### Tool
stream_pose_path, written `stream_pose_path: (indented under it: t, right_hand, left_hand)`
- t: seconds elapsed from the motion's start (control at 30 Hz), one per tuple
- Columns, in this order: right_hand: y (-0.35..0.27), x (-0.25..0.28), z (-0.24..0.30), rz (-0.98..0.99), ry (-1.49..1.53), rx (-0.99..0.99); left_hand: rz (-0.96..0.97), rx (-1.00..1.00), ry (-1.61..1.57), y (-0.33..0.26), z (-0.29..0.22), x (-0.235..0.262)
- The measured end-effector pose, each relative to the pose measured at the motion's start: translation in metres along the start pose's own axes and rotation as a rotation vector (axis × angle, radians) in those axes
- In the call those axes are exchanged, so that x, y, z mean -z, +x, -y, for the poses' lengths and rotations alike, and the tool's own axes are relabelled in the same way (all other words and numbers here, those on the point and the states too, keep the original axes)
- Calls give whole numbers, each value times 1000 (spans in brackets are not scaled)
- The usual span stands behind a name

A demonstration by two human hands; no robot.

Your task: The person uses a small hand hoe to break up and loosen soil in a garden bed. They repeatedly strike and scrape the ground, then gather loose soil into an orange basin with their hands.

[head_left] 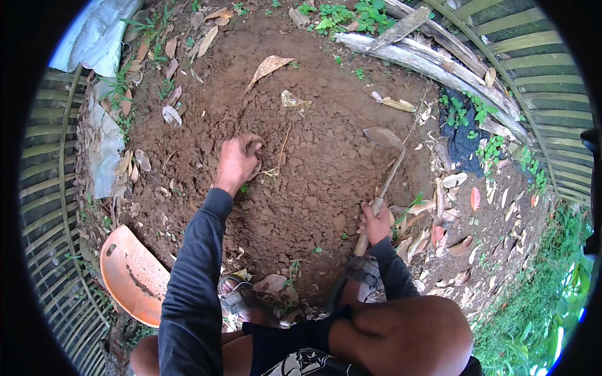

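Note:
My right hand [374, 220] is closed round the wooden handle of a small hand hoe [362, 243]. The hoe's thin neck rises away from me and bends into a curved metal blade [384, 137], which rests at the soil's surface. Left of the middle, my left hand [238, 160] is low over the loose brown soil [307, 200], its fingers curled in a pinch. What they hold, if anything, is hidden. Just right of its fingertips lie a thin pale rootlet [271, 172] and a reddish twig [284, 147].
An orange plastic scoop-shaped container [135, 269] lies at the lower left. Weathered logs [433, 62] edge the far right beside dark netting [463, 135]. Slatted fencing [53, 188] bounds both sides. Dry leaves [268, 70] are scattered about, and a white sack [97, 34] lies far left.

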State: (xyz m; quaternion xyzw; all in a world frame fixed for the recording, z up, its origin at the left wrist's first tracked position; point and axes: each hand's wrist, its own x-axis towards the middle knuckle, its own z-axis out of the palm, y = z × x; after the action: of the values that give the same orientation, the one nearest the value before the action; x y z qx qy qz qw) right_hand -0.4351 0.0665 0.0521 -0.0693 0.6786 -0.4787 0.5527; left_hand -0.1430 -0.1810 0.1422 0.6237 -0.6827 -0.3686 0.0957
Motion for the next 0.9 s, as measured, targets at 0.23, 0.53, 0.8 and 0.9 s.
stream_pose_path:
  t: [0.23, 0.53, 0.8, 0.9]
  right_hand:
    - [-9, -7, 9, 1, -5, 35]
    - [9, -39, 95, 44, -221, 227]
    - [-19, -68, 50, 215, -708, 89]
    - [-65, -61, 11, 251, -871, 319]
  left_hand:
    - [-206, -436, 424, -21, -9, -9]
    - [-270, -471, 339, -13, 6, 15]
    - [-475, -82, 211, 7, 73, 121]
    - [-182, -204, 183, -18, 44, 36]
